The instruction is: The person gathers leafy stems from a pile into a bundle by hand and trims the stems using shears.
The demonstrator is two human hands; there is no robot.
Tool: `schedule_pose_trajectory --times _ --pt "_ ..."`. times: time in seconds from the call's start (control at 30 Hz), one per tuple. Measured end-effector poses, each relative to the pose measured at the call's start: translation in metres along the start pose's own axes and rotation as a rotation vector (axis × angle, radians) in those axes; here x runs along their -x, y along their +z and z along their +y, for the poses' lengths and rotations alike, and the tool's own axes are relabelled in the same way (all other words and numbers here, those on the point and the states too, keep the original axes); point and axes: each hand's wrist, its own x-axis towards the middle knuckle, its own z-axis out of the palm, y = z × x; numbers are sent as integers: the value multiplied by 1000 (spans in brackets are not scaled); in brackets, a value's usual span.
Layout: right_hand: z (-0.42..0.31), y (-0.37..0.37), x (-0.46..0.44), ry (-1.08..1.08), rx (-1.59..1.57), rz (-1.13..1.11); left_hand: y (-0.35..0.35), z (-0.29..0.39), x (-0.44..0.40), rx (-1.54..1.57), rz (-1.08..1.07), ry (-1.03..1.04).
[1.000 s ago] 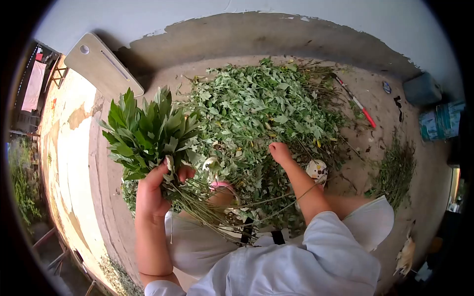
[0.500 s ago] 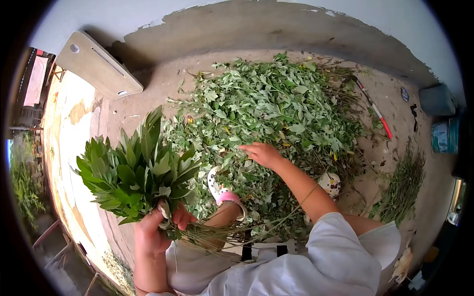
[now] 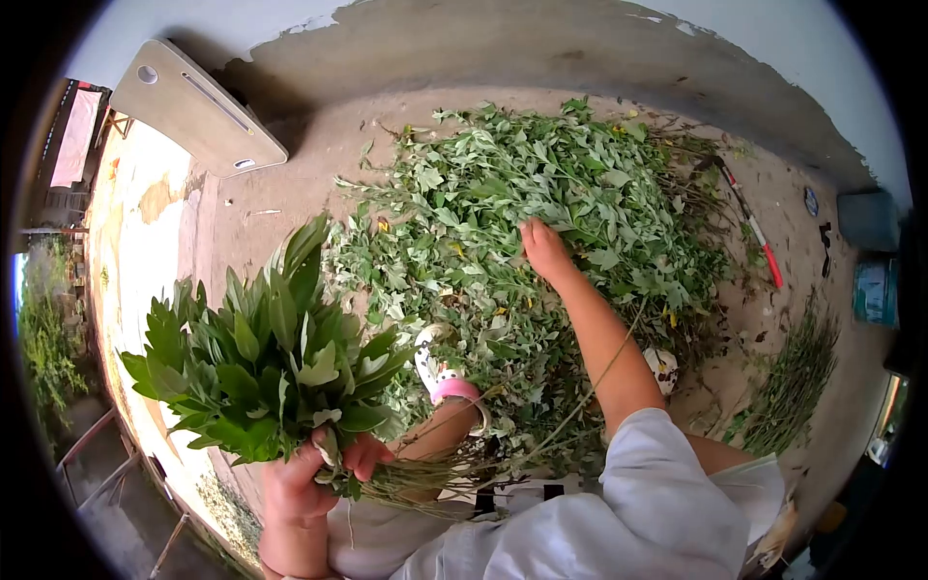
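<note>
My left hand (image 3: 314,474) is closed around a thick bunch of leafy stems (image 3: 266,362) at the lower left; its leaves fan upward and its thin stems trail right across my lap. Farther forward, my right hand (image 3: 543,246) reaches into the big pile of cut leafy plants (image 3: 503,184). Its fingers are bent together at the leaves, and what they grip, if anything, is too small to make out. My feet, in white clogs (image 3: 432,360), rest among the leaves, and a pink strap (image 3: 454,389) crosses one clog.
A beige board (image 3: 198,106) leans at the upper left. Right of the pile lies a red-handled tool (image 3: 771,266), with a heap of thin stems (image 3: 793,377) below it. Blue-green buckets (image 3: 875,290) stand by the right wall.
My right hand has moved forward and slightly right, deeper over the pile, and its fingers have drawn together. My left hand has come lower and nearer to me with the bunch.
</note>
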Motion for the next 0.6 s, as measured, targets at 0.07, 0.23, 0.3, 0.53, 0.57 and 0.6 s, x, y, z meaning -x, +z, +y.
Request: schedule_pose_trajectory --times 0.07,0.23,0.3,0.53,0.57,0.6 --pt "-21 -16 7 151 -230 194 0 -2 0 27 -43 27" --pt "-38 -8 5 180 144 21 -3 -1 2 13 -16 25" --pt "-14 14 -1 273 276 -124 -3 1 2 1 -11 24" --pt "-45 20 -7 -225 -159 -151 -1 6 -1 -116 134 -65" --pt "-54 17 -15 16 -309 -226 -1 7 -2 -115 139 -69" --pt "-60 15 -21 258 -456 -298 -3 8 -2 -115 141 -67"
